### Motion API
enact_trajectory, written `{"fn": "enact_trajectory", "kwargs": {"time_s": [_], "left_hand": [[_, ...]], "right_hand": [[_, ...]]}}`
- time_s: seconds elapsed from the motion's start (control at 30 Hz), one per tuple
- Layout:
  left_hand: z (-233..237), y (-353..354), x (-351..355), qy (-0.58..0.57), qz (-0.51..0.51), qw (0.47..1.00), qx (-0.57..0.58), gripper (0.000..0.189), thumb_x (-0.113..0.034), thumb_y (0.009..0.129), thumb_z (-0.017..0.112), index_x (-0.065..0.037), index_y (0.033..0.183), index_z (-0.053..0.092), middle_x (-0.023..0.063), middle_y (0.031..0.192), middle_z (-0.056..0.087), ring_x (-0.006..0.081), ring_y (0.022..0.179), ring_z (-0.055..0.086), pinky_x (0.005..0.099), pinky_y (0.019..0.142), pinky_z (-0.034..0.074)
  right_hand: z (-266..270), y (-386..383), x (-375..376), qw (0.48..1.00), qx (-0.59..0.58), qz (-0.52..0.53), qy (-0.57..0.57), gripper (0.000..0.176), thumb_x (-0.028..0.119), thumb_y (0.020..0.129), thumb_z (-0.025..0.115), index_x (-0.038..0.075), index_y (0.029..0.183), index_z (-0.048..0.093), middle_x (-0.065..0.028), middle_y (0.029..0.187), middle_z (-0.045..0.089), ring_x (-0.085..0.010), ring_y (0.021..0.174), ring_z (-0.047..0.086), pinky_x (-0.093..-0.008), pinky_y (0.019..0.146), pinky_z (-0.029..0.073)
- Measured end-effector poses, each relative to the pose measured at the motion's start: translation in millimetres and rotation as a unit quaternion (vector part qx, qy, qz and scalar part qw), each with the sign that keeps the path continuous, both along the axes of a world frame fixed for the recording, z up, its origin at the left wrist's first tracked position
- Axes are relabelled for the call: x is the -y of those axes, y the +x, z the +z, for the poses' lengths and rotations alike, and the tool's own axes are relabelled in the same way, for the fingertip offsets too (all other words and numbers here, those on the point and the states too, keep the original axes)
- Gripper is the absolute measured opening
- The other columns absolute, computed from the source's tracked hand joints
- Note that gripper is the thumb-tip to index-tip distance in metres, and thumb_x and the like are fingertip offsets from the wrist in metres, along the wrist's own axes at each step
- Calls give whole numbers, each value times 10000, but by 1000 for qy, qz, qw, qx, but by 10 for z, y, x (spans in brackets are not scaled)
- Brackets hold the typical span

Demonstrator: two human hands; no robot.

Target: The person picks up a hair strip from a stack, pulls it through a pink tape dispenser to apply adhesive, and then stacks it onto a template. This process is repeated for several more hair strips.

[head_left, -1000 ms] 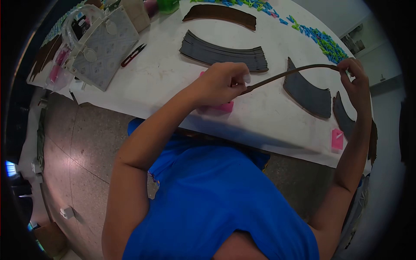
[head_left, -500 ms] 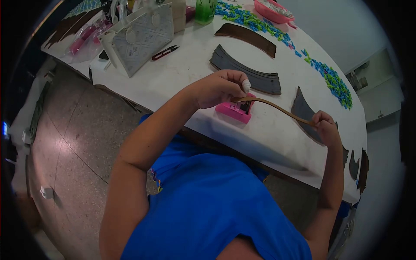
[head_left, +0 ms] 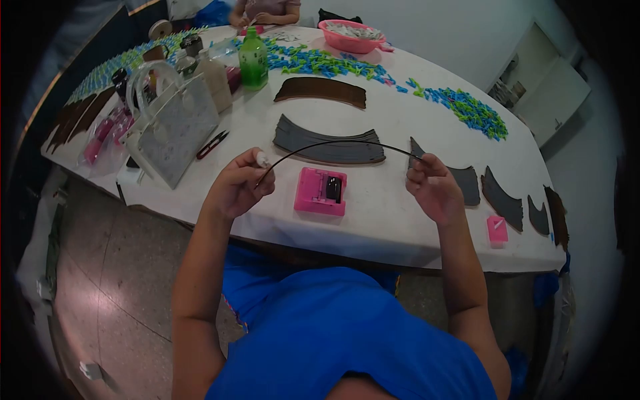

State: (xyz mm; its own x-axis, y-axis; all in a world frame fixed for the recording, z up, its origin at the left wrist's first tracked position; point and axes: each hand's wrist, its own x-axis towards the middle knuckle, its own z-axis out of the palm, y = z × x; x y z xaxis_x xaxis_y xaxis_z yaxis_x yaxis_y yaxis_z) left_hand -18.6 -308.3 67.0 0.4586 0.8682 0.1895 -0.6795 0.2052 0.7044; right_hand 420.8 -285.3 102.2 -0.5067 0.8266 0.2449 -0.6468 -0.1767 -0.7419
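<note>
A thin dark strip arches between my two hands, above the white table. My left hand pinches its left end, and a white wrap covers one fingertip. The right end is pinched in my right hand. Below the strip, near the table's front edge, sits a pink device with a black roller part. Behind it lies a curved grey piece, partly crossed by the strip. A curved brown piece lies farther back.
Left on the table stand a white handbag, bottles and a green bottle; red snips lie nearby. Blue and green clips, a pink basin, more grey pieces and a small pink box surround. Another person sits opposite.
My hands have moved apart and the strip, lower and sagging before, now arches upward between them. My left hand has shifted left, off the pink device. The view has tilted up, showing the person opposite.
</note>
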Motion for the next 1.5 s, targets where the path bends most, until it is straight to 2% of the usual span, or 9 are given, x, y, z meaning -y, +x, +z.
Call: {"fn": "enact_trajectory", "kwargs": {"time_s": [0.1,0.4,0.77,0.97,1.07,1.27,1.3,1.43,1.5], "left_hand": [[-3,-49,25,6,4,1000,17,134,-22,909,651,-83,1023,616,96,838,655,203,721,567,323,691,430],[-87,-129,120,-11,30,999,23,160,-24,895,672,-96,1023,610,99,829,664,195,719,547,315,671,408],[-119,-153,45,-17,22,999,22,175,-43,902,690,-106,1045,611,95,851,676,196,740,561,316,670,420],[-103,-68,-139,-58,70,995,43,197,-29,935,654,-100,1117,625,94,979,688,178,820,582,313,721,461],[-100,-24,-390,-70,68,991,95,212,-20,956,625,-106,1150,627,84,1018,686,169,855,594,312,748,470],[-153,20,-1128,-115,184,950,223,190,-9,968,575,-72,1145,604,118,1010,670,211,879,624,354,777,506],[-174,24,-1231,-114,198,948,220,210,17,982,535,-51,1175,579,132,1017,672,240,944,663,389,862,549],[-139,121,-1650,-127,311,934,118,278,84,969,543,-52,1212,547,125,1065,656,269,1078,674,397,946,579],[-279,104,-1904,-81,372,924,-24,340,91,939,616,-29,1244,524,132,1083,674,276,1062,702,398,965,600]], "right_hand": [[-32,-132,-61,996,27,-83,18,416,-89,901,640,90,1275,678,-45,1097,674,-143,968,569,-297,807,455],[-131,-417,-96,982,33,-174,73,185,-22,989,649,74,1143,682,-3,1001,657,-97,886,577,-295,750,455],[-215,-486,-216,971,52,-208,109,139,-9,1009,636,52,1133,645,-39,993,668,-121,881,616,-310,792,507],[-285,-396,-360,966,65,-228,101,114,-2,1018,624,52,1117,638,-50,987,673,-135,882,634,-311,795,530],[-311,-364,-525,965,72,-236,88,114,-1,1015,624,58,1110,638,-48,978,675,-137,880,641,-309,792,537],[-256,-453,-1044,960,121,-250,22,111,38,998,664,56,1104,637,-43,973,680,-120,864,644,-286,788,543],[-233,-475,-1141,957,137,-255,10,117,51,992,678,45,1100,635,-46,975,684,-114,854,643,-271,783,541],[-326,-511,-1652,955,168,-245,5,123,77,982,698,57,1085,635,-29,957,676,-113,853,641,-275,778,541],[-347,-569,-1857,937,227,-267,-8,140,108,966,724,66,1067,638,-17,940,668,-105,851,638,-275,779,541]]}}
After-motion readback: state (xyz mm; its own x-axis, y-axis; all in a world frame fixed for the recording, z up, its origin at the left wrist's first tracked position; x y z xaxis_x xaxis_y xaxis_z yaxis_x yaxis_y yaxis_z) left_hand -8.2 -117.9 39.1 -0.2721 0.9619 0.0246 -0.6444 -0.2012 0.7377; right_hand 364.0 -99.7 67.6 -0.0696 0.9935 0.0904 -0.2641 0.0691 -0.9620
